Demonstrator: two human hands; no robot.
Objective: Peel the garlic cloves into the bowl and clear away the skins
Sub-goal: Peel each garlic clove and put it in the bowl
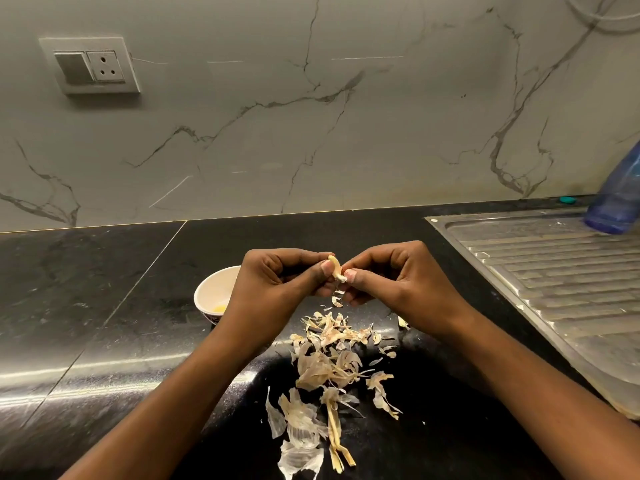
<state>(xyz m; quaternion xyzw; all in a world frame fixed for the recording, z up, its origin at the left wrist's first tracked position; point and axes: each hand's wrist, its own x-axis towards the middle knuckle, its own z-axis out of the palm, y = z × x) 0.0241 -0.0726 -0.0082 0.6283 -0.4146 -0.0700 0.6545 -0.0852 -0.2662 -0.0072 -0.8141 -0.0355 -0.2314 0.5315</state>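
Now both hands' fingers [328,268] pinch the garlic clove [335,267] between their tips.

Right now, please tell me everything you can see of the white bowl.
The bowl is round, white and glossy, perhaps ceramic, with a dark pattern low on its outer wall. It stands upright on the black counter. The left hand, in front of it, hides its right side. Something pale yellow lies inside.
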